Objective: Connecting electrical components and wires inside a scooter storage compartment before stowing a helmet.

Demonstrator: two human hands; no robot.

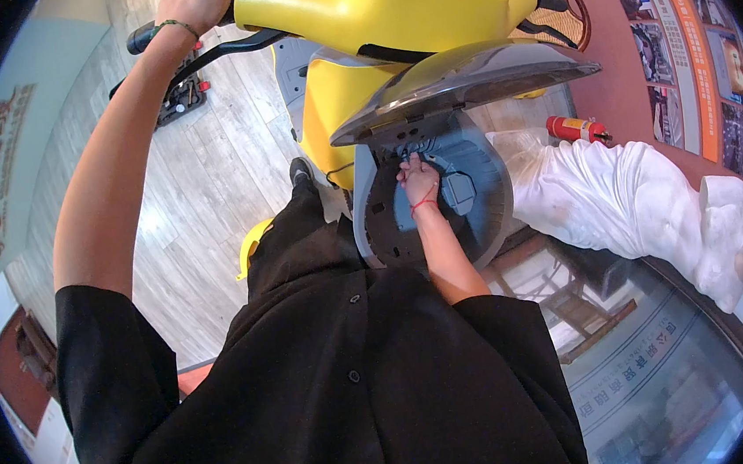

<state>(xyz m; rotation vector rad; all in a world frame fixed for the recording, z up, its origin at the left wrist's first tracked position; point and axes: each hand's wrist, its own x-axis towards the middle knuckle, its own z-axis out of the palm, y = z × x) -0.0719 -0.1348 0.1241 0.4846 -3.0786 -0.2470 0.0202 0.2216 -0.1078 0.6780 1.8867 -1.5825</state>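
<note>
A yellow scooter [370, 11] stands in front of me. My left hand [203, 1] is closed round the left handlebar grip [141, 40], its fingertips partly cut off by the upper edge. Below that hand runs a black brake lever [236, 46]. The scooter's dark glossy seat [464, 82] is tipped up on its hinge. Under it, my right hand [420, 181] reaches into the grey storage bucket [495, 177]. Its fingers are drawn together at the bucket's front wall, just below the hinge; what they hold, if anything, is too small to make out. A squarish grey cover [458, 193] lies beside that hand.
White cloth [607, 194] drapes over something on the right, with a red fire extinguisher [576, 130] behind it. A glass-topped table [658, 375] stands at the lower right. An open tool case [183, 98] lies on the wooden floor [179, 249]. Something yellow [253, 245] shows beside my leg.
</note>
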